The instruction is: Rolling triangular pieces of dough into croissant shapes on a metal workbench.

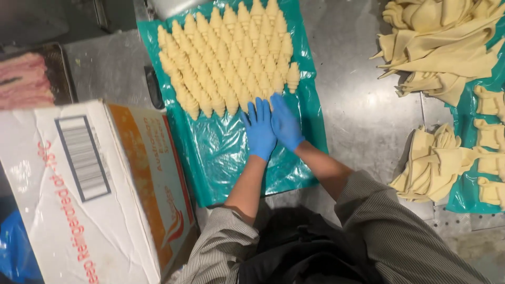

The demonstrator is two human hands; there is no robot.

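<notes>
Rows of rolled raw croissants (227, 58) are seen packed tightly on a teal plastic sheet (221, 152) spread over a steel table (363, 115). The upper part of the sheet is filled with the shaped pieces, while the lower part, nearer the person, is bare plastic; by this it is judged that a good share of the shaping is done and room is left for more rows.

The left hand (259, 131) and the right hand (285, 123), both in blue gloves, are laid flat side by side at the near edge of the rows, fingers stretched out and nothing clasped in either; the fingertips are just touching the last pieces. Whether a piece of dough lies under the palms cannot be told.

To the right, heaps of cut dough triangles (442, 52) are lying unrolled, some on the bare table and some on a second teal sheet (465, 194), so plenty is judged to be left.

At the left a white and orange cardboard box (89, 189) is standing closed, its contents hidden. Behind it a dark tray (62, 73) is seen holding something pink, too blurred to identify.
</notes>
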